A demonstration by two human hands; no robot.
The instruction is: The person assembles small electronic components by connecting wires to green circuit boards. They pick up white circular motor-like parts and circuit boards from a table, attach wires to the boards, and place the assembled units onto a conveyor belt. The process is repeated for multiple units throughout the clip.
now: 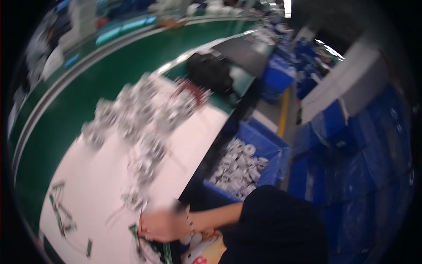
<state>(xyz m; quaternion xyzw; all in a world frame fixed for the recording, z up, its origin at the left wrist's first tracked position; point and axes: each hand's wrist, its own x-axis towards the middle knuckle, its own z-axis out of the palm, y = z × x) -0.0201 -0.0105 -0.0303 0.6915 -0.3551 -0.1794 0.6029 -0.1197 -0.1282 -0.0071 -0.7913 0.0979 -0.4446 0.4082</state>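
Note:
My right hand (pixel 162 225), blurred by motion, is over the near edge of the white tabletop (pixel 94 171); a beaded band is on its wrist. Its fingers are too smeared to show whether they grip anything. Close beside and below it lie narrow green strips (pixel 167 252) like circuit boards, and a blurred whitish part is partly hidden under the hand. Just beyond the fingers sits a white round part with thin wires (pixel 133 199). More such white parts (pixel 127 125) stand in loose rows farther up the table. My left hand is out of sight.
More thin green strips (pixel 61 213) lie at the table's left. A green conveyor belt (pixel 57 119) curves along the far side. A black bag-like bundle (pixel 210 72) rests at the far end. Right of the table, a blue bin (pixel 274 154) holds many white parts; blue-covered stacks (pixel 365 176) stand beyond.

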